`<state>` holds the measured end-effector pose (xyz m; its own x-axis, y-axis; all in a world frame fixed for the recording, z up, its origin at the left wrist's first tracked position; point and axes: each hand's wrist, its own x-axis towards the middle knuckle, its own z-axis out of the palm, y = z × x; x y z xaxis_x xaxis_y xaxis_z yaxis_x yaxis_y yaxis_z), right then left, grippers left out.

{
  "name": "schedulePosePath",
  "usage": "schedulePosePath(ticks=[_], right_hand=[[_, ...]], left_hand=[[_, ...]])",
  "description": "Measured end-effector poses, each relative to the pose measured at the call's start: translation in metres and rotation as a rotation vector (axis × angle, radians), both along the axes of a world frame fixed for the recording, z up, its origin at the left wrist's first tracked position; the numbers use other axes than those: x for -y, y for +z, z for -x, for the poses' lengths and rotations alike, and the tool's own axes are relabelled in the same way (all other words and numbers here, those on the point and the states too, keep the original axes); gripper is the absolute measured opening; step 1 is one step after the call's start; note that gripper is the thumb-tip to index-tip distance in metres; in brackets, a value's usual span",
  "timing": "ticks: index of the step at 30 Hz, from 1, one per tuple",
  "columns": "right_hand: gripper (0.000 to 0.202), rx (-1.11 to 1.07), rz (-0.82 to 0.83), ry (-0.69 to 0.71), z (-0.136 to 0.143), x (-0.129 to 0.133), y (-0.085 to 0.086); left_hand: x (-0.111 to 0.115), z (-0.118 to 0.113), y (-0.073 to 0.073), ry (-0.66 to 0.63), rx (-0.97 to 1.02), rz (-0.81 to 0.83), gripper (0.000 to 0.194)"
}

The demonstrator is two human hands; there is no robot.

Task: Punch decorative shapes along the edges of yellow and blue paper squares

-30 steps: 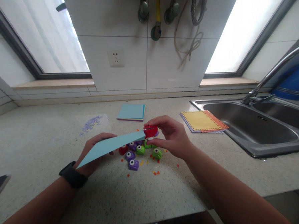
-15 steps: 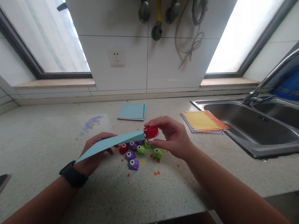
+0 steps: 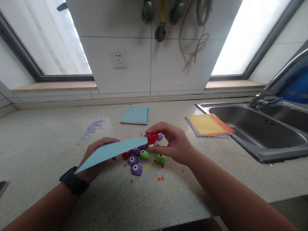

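Observation:
My left hand (image 3: 97, 154), with a black watch on its wrist, grips a light blue sheet of paper (image 3: 113, 149) from behind; the sheet hides part of its fingers. Between thumb and fingers, my right hand (image 3: 174, 140) pinches a red paper punch (image 3: 152, 139). The paper's right end meets the slot of this punch. Below lie several more punches on the counter, among them a purple punch (image 3: 137, 169), a green punch (image 3: 161, 159) and a red punch (image 3: 126, 155), partly covered by the paper. Small orange paper bits (image 3: 160, 178) are scattered around them.
A stack of blue paper (image 3: 134, 115) lies at the back. Yellow and orange sheets with punched edges (image 3: 209, 124) rest beside the steel sink (image 3: 246, 134). Purple paper bits (image 3: 93, 128) are heaped at the left. A wall socket (image 3: 119, 59) is behind.
My right hand and the red punch have shifted slightly left and down, and the punch has tilted. The paper's near edge has dipped a little. The view has moved slightly.

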<state>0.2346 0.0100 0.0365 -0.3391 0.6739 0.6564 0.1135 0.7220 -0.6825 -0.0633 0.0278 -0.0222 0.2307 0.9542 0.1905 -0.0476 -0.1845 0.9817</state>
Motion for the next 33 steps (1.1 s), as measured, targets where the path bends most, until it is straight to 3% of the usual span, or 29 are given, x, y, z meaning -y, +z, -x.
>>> schedulePosePath(ticks=[6, 11, 17, 26, 30, 33], right_hand=[[0.032, 0.167, -0.057, -0.054, 0.0, 0.0, 0.003], [0.029, 0.263, -0.011, -0.057, -0.001, -0.003, 0.002], [0.028, 0.278, 0.104, -0.033, -0.002, -0.005, -0.004], [0.029, 0.224, 0.116, -0.019, -0.002, -0.007, -0.008], [0.034, 0.122, 0.274, -0.028, 0.001, -0.011, -0.013], [0.036, -0.012, 0.511, 0.006, 0.005, -0.016, -0.018]], left_hand=[[0.001, 0.004, 0.006, 0.075, -0.132, -0.089, 0.037], [0.002, 0.003, 0.018, 0.039, -0.204, -0.177, 0.04], [0.004, 0.001, 0.02, 0.026, -0.216, -0.184, 0.041], [0.007, -0.004, 0.023, 0.053, -0.186, -0.086, 0.034], [0.005, -0.005, 0.021, 0.073, -0.16, -0.124, 0.035], [0.005, -0.006, 0.011, 0.019, -0.079, 0.024, 0.02]])
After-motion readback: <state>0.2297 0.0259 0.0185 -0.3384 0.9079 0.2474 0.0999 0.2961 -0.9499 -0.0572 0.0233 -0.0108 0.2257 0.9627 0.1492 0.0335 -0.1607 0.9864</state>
